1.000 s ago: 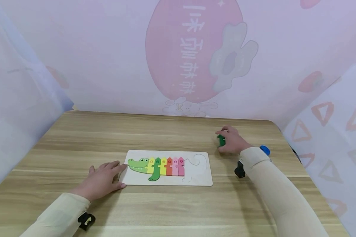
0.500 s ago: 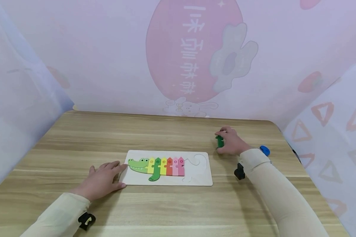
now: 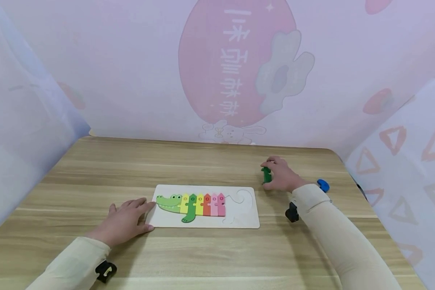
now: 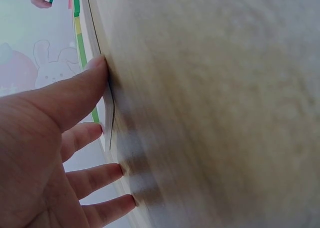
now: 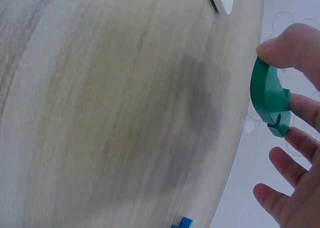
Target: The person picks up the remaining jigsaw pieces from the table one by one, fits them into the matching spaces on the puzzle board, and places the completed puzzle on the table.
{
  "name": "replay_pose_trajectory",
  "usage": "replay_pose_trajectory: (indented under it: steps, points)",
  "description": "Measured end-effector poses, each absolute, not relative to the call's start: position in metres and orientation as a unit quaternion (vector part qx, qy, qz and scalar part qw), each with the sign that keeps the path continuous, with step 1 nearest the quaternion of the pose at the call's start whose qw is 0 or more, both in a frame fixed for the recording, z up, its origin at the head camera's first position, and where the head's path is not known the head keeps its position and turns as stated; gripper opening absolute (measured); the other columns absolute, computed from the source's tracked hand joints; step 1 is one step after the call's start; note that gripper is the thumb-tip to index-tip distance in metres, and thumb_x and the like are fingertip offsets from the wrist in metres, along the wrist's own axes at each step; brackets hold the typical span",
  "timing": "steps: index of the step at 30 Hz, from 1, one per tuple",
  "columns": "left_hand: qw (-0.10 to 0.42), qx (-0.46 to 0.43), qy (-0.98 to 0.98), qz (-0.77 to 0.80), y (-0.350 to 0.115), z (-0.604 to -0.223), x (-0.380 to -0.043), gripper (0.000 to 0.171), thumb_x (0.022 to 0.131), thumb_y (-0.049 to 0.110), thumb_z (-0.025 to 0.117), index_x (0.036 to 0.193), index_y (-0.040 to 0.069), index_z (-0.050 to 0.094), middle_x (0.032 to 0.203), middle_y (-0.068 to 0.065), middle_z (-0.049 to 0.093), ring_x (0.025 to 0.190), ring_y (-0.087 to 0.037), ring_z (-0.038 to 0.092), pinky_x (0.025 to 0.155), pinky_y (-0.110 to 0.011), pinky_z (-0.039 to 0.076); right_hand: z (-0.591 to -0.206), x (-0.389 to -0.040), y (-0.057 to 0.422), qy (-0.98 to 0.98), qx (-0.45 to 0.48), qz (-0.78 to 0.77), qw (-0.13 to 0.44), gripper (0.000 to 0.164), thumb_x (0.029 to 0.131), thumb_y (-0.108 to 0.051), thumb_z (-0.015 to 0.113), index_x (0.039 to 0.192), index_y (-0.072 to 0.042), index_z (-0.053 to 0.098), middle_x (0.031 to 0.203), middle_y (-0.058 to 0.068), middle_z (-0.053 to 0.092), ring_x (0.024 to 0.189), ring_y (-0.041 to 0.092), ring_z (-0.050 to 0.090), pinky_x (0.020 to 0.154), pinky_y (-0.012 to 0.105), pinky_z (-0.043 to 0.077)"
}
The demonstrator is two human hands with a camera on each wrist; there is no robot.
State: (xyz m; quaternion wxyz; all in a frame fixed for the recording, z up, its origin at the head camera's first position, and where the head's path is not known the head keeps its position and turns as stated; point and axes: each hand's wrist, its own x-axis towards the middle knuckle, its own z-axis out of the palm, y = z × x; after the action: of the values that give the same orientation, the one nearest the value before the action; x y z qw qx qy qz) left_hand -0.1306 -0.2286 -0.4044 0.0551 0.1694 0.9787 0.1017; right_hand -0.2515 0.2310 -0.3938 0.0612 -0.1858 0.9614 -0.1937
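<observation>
A white puzzle board bears a crocodile made of coloured pieces, with a green head and numbered yellow, green, red and pink strips. Curved outlines are drawn on its bare right part. My left hand rests at the board's left edge, thumb and forefinger touching it, fingers loosely spread. Beyond the board's right end, my right hand pinches a green puzzle piece between thumb and fingertips. In the right wrist view this piece shows a curved side and a small knob; its shadow falls apart from it.
A blue curved puzzle piece lies on the wooden table just beyond my right forearm. Printed cloth walls rise behind the table and at both sides. Black wrist mounts sit at both cuffs.
My right hand has shifted slightly left and toward me with the green puzzle piece, showing more of the blue piece. My left hand and the board stay put.
</observation>
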Motion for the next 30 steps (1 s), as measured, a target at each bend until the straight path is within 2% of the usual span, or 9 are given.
replay_pose_trajectory:
  steps: [13,30]
  points:
    - [0.049,0.175,0.978,0.102,-0.232,-0.409,-0.132,0.069,0.081,0.047,0.072,0.137,0.011,0.054,0.137,-0.028,0.048,0.122,-0.053,0.044,0.086,-0.085,0.022,-0.388,-0.247,0.227,0.958,-0.185,-0.207,0.064,0.068,0.077,-0.021,0.077,0.137,-0.003,0.050,0.149,0.021,0.029,0.135,0.041,0.026,0.104,0.057,0.035]
    - [0.047,0.172,0.978,0.110,-0.230,-0.409,-0.133,0.068,0.081,0.045,0.073,0.137,0.011,0.054,0.138,-0.027,0.048,0.123,-0.053,0.044,0.088,-0.083,0.022,-0.381,-0.239,0.223,0.954,-0.194,-0.223,0.057,0.066,0.077,-0.019,0.077,0.135,-0.002,0.051,0.148,0.022,0.030,0.134,0.042,0.027,0.103,0.058,0.036]
